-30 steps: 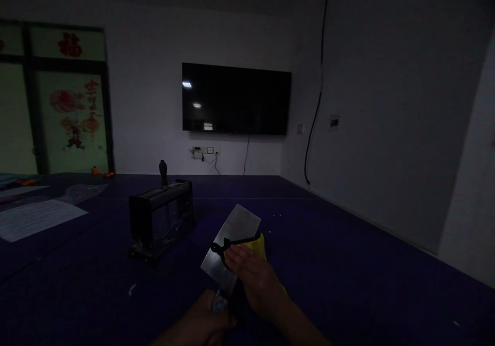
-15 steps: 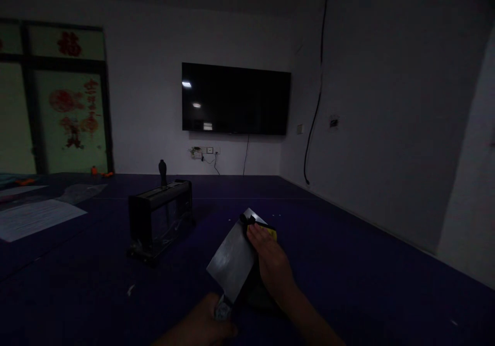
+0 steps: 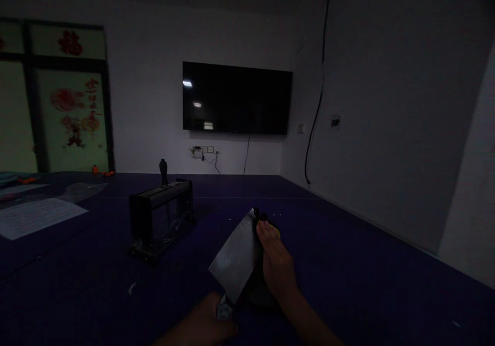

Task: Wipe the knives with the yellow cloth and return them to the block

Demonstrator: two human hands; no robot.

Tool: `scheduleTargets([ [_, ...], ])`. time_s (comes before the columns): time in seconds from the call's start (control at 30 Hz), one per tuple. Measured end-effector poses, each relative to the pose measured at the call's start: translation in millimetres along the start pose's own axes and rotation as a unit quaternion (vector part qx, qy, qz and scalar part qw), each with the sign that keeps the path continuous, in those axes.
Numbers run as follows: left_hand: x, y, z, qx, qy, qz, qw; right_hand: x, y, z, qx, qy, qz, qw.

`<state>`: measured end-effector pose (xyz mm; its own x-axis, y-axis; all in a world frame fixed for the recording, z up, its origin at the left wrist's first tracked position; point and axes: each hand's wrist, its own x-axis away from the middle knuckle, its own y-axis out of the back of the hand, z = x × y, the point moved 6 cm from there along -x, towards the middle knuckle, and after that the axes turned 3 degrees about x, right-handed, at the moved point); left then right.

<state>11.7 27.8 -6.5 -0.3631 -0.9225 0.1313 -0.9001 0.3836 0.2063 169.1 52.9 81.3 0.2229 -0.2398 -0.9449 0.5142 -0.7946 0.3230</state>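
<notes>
A broad-bladed cleaver [image 3: 236,257] is tilted up over the dark blue surface, its blade pointing forward and to the right. My left hand [image 3: 207,321] is closed round its handle at the bottom of the view. My right hand [image 3: 277,261] presses its straight, close fingers over a black-and-yellow block [image 3: 274,227] by the blade's far right edge. Most of that block is hidden under the fingers, so its exact kind is unclear. A dark object lies in shadow below my right hand and the cleaver; its shape cannot be made out.
A black frame-like box with an upright knob [image 3: 160,214] stands left of the cleaver. Printed paper [image 3: 40,217] and clear plastic [image 3: 83,192] lie farther left. A wall-mounted television [image 3: 237,98] hangs ahead, and a black cable [image 3: 320,96] runs down the right wall.
My right hand and the black-and-yellow block have shifted slightly right, off the blade's face toward its edge. My left hand and the cleaver have hardly moved.
</notes>
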Motion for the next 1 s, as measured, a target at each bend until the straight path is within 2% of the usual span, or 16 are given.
scheduleTargets([
  [0.2, 2.1, 1.4, -0.4, -0.009, -0.005, 0.018, 1.000, -5.0, 1.6, -0.6, 0.000, -0.003, 0.011, 1.000],
  [0.5, -2.2, 0.7, 7.3, 0.046, -0.027, 0.021, 0.998, -4.0, -8.6, -0.2, -0.013, -0.007, 0.072, 0.997],
  [0.77, -2.8, 1.9, 5.6, -0.017, 0.000, 0.005, 1.000, -3.1, -14.0, 7.4, -0.019, -0.003, 0.100, 0.995],
  [1.0, -2.7, -1.9, 1.2, 0.003, -0.009, 0.003, 1.000, -2.5, -13.8, 18.5, -0.017, 0.013, 0.124, 0.992],
])
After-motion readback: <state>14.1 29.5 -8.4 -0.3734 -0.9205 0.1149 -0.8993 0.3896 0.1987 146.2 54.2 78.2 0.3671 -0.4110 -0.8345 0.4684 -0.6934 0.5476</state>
